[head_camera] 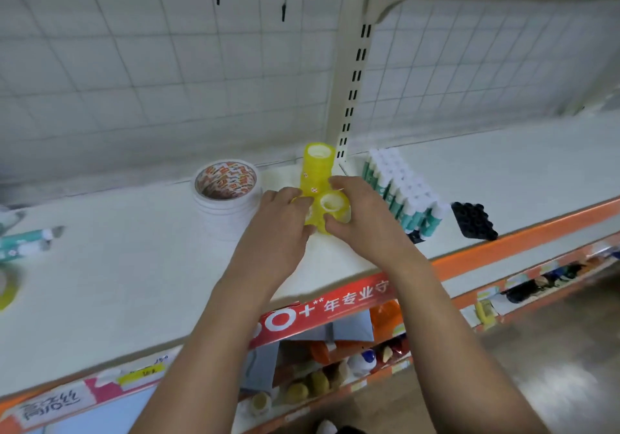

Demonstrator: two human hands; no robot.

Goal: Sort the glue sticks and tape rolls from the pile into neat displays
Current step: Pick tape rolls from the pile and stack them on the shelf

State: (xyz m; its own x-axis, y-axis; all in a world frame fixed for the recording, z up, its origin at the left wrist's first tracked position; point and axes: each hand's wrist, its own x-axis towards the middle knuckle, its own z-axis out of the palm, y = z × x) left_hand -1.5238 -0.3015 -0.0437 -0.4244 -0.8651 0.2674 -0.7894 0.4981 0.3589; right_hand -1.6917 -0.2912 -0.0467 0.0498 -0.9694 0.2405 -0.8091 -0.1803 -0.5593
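Yellow translucent tape rolls (332, 203), a short stack, sit gripped between my left hand (285, 218) and right hand (364, 215), at six o'clock of the taller yellow tape stack (318, 165). Green-and-white glue sticks (399, 192) stand ranked at three o'clock. The loose glue sticks (23, 242) far off at nine o'clock look unsorted.

White metal shelf (134, 282) holds all. Wide white tape roll stack (226, 198) left; tall yellow tape roll stack (317, 168) middle back, short yellow tape roll stack (332, 210) just before it; green-and-white glue stick block (402, 195) right; black capped pack (473, 220) further right. Loose glue sticks (23, 242) far left.
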